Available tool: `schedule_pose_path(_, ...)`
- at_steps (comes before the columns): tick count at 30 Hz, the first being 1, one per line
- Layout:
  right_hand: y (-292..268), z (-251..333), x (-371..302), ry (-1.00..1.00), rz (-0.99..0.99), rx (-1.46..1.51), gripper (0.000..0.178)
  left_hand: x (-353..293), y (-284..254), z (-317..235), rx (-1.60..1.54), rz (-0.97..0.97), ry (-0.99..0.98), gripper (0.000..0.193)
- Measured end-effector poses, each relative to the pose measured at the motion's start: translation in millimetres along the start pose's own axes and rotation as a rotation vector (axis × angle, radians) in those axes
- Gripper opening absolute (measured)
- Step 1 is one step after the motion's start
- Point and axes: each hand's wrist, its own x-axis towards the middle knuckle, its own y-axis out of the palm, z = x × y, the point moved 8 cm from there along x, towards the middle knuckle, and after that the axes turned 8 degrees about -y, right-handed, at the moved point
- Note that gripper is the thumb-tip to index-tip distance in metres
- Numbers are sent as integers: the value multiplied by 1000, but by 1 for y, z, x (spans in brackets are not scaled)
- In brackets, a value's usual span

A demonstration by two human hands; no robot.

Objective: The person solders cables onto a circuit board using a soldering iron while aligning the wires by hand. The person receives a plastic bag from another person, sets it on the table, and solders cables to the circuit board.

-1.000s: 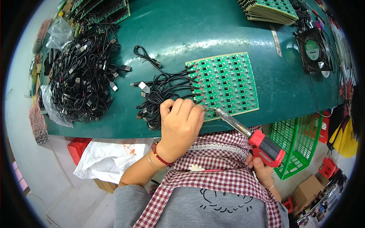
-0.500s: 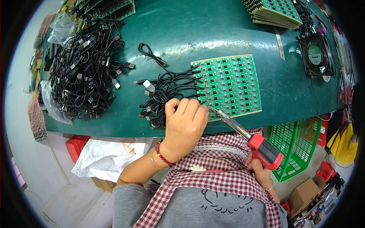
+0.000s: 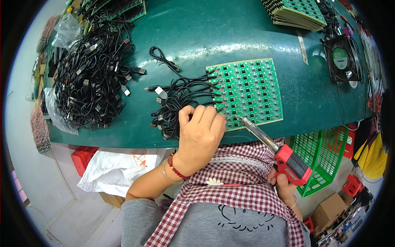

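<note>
My left hand (image 3: 201,131) is closed at the lower left edge of a green circuit board panel (image 3: 259,90), its fingers pinched on a black USB cable whose end is mostly hidden beneath them. Several black USB cables (image 3: 187,91) lead from the panel's left edge, their coils and plugs lying to the left. With my right hand (image 3: 284,187) I grip the handle of a red and black soldering iron (image 3: 292,164). Its metal shaft slants up to the left, and the tip is over the panel's lower part, a little right of my left fingers.
A big heap of black USB cables (image 3: 88,82) covers the green table's left side. A stack of circuit boards (image 3: 298,14) stands at the far right, near a metal ruler (image 3: 302,47) and a black fan (image 3: 342,58). Below the right edge is a green basket (image 3: 321,160).
The soldering iron has shifted a little to the right with my right hand, and its tip has drawn away from my left fingers. My left hand stays almost in place.
</note>
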Motion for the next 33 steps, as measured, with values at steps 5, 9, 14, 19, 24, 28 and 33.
schedule_pose_path(5,0,-4,-1,6,2,31,32,0,0,-1,17,15,-3,15)
schedule_pose_path(9,1,-2,0,1,16,38,32,1,0,-1,21,17,-5,14)
schedule_pose_path(14,2,-2,-1,23,30,21,32,3,-3,0,-3,21,-16,15)
schedule_pose_path(19,0,-7,-5,20,39,-22,30,5,1,-1,48,113,35,16)
schedule_pose_path(24,4,-9,-7,14,34,0,29,4,4,-2,89,135,106,16)
schedule_pose_path(28,8,-1,0,-24,-36,-52,46,4,3,-5,85,126,151,9)
schedule_pose_path(33,10,-3,-2,-6,-12,-84,46,4,4,-4,85,125,157,9)
